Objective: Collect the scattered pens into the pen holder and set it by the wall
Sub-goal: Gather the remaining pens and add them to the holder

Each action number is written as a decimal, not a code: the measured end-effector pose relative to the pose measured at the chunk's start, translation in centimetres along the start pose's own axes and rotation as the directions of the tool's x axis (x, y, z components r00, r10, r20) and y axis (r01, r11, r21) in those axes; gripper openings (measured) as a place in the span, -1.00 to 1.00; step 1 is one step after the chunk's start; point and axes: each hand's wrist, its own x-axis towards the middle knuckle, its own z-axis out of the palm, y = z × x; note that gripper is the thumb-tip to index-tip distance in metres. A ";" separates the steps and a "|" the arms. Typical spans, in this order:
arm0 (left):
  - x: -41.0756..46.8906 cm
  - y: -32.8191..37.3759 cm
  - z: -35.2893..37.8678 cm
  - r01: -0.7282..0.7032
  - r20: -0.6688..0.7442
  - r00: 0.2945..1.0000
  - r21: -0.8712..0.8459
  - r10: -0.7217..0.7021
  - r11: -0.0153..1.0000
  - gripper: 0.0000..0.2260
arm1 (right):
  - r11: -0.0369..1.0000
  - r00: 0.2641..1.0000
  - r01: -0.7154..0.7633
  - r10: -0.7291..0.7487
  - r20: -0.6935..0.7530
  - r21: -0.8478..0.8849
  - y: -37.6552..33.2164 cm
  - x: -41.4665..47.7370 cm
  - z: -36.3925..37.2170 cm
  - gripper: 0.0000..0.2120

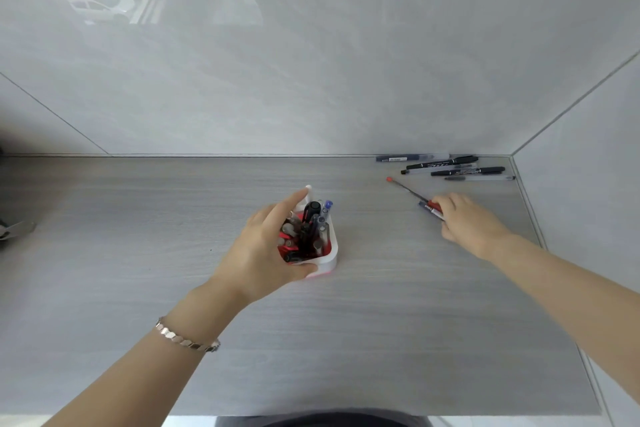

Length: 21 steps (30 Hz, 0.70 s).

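On the tabletop (346, 340), the left hand (263, 250) wraps the pen holder (325, 253), steadying it for filling. Right of the holder, the right hand (467, 222) closes on what look like two pens (431, 207); more pens (450, 166) lie by the wall (311, 80).

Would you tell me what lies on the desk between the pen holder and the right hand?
Nothing: in the head view, the desk is bare between pen holder and right hand.

Matt grey wood-grain desk (381, 322), glossy grey wall (311, 62), white plastic pen holder (330, 258), metal bracelet (183, 338).
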 end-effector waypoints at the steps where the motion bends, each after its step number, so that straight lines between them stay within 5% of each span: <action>1: 0.3 0.0 -0.1 -0.004 0.007 1.000 0.002 0.004 1.000 -0.12 | 1.000 0.999 0.004 -0.003 0.035 -0.011 -0.4 -0.6 0.2 -0.57; 3: 0.7 -0.2 -0.2 -0.020 0.037 0.999 0.022 0.019 1.000 -0.12 | 1.000 0.997 -0.002 0.001 0.080 0.012 -1.1 -1.8 0.6 -0.57; 7: 1.0 -0.3 -0.4 -0.029 0.090 0.996 0.014 0.028 0.999 -0.13 | 0.876 0.999 -0.025 0.039 -0.018 0.482 -2.9 -5.2 -2.3 -0.80; 9: 1.0 0.1 -0.3 -0.051 0.039 0.998 0.002 0.051 0.999 -0.20 | 0.810 0.997 0.024 0.023 -0.073 0.586 -3.5 -7.7 -5.6 -0.90; 14: 1.8 0.9 0.5 -0.079 -0.079 0.993 0.112 0.088 0.991 -0.58 | 0.747 0.998 0.042 0.002 -0.065 0.664 -6.0 -12.1 -11.7 -0.86; 21: 1.2 0.3 0.9 -0.034 -0.190 0.982 -0.160 0.003 0.987 -0.84 | 0.884 0.995 0.102 -0.101 -0.027 0.456 -12.0 -9.7 -13.3 -0.64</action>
